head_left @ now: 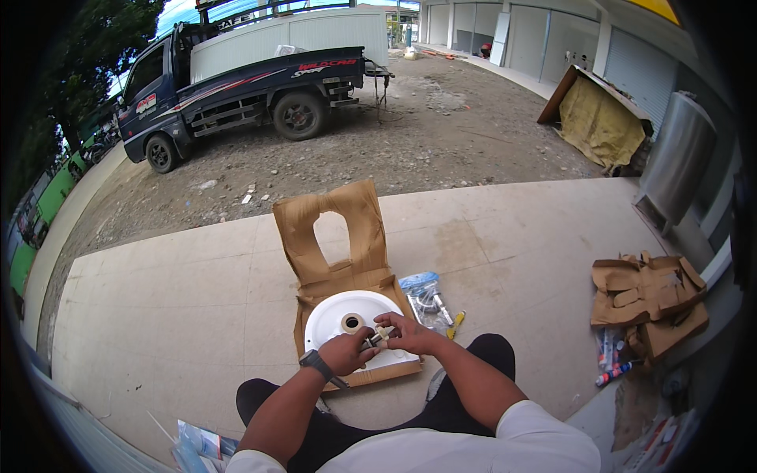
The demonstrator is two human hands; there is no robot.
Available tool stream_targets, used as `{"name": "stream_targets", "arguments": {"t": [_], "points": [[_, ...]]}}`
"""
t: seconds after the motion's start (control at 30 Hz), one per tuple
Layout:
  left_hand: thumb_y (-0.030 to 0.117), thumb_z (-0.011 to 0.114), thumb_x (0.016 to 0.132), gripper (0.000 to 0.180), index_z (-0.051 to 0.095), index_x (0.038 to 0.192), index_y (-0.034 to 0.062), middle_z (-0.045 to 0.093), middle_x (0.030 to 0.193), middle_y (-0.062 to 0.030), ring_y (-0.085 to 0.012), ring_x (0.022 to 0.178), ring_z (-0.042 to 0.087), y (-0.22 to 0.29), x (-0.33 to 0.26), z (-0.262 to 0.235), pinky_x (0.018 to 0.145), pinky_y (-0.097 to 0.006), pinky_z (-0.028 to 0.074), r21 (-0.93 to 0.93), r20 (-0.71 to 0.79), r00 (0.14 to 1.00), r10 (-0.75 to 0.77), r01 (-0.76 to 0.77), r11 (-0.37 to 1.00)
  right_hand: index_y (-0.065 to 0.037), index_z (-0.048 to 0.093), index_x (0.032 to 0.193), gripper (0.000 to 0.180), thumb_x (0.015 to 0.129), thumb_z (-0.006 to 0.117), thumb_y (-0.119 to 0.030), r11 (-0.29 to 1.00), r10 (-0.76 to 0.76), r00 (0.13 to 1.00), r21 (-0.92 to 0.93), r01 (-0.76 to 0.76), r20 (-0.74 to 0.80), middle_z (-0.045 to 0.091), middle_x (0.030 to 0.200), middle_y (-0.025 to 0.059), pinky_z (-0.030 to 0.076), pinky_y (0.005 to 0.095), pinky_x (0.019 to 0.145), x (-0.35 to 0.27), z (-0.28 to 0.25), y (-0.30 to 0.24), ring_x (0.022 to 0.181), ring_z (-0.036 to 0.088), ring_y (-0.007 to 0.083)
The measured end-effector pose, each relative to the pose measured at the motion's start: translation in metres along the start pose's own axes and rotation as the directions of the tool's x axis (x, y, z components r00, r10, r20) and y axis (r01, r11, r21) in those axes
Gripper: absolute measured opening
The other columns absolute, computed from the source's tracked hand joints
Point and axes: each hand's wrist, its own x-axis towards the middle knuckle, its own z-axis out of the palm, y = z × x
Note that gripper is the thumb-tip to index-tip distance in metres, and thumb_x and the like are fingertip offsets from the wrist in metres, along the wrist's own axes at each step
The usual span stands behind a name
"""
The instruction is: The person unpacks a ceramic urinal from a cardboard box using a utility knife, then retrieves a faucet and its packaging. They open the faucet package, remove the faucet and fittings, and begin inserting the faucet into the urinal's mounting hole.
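Fitting: a small piece [377,340] of shiny metal and cream-coloured parts, held above the white basin.
Left grip: the left grip [347,352] is closed on the fitting; a dark watch [315,365] is on this wrist.
Right grip: the right grip [404,335] pinches the cream-coloured end of the fitting.
Basin: smooth, white and glossy [331,310], with rounded edge; a beige ring [352,322] with dark middle is on it.
Box: brown cardboard [365,240], creased, the raised flap having an oval hole.
Beside the box: a clear plastic bag [424,296] with shiny parts, and a yellow tool [456,325].
Hard to see: fingers cover much of the fitting; the bag's contents are unclear.
Floor: pale, flat tiles [181,315], with stains.
Beyond: rough gravel ground [449,146] and a dark truck [260,102].
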Motion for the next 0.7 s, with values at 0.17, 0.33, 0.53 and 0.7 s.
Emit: {"name": "stream_targets", "arguments": {"t": [0.17,0.33,0.53,0.7], "points": [[0.046,0.062,0.099,0.054,0.050,0.136,0.0094,0.073,0.091,-0.0235,-0.0432,0.085,0.071,-0.0016,0.0007,0.0009,0.078,-0.052,0.055,0.042,0.014,1.000,-0.005,0.004,0.999,-0.008,0.057,0.139,0.055,0.094,0.075,-0.035,0.972,0.218,0.969,0.062,-0.226,0.112,0.066,0.119,0.0120,0.053,0.0294,0.074,0.0008,0.0003,0.0027,0.087,0.066,0.0133],[0.046,0.062,0.099,0.052,0.051,0.135,0.0104,0.073,0.090,-0.0227,-0.0430,0.086,0.071,-0.0041,0.0013,0.0033,0.077,-0.052,0.055,0.032,-0.013,1.000,-0.012,0.012,0.999,-0.009,0.053,0.143,0.061,0.094,0.075,-0.037,0.981,0.128,0.990,0.137,-0.134,0.053,0.067,0.117,0.0110,0.053,0.0298,0.074,-0.0017,0.0003,-0.0026,0.089,0.066,0.0127],[0.046,0.064,0.098,0.052,0.051,0.135,0.0108,0.073,0.091,-0.0223,-0.0422,0.086,0.071,-0.0062,0.0040,0.0059,0.077,-0.051,0.055,0.076,-0.004,1.000,-0.014,0.014,0.997,-0.003,0.048,0.144,0.068,0.094,0.074,-0.042,0.993,0.105,0.990,-0.068,-0.099,0.095,0.067,0.114,0.0131,0.052,0.0304,0.073,-0.0010,-0.0045,-0.0047,0.090,0.065,0.0123],[0.046,0.064,0.098,0.053,0.052,0.135,0.0103,0.073,0.091,-0.0216,-0.0412,0.086,0.072,-0.0047,0.0028,0.0034,0.077,-0.050,0.055,0.039,0.019,1.000,-0.020,0.019,0.999,0.000,0.051,0.140,0.066,0.094,0.073,-0.042,0.966,0.255,0.963,0.020,-0.258,0.085,0.068,0.109,0.0122,0.052,0.0302,0.072,-0.0011,-0.0007,-0.0010,0.086,0.065,0.0128]]}}
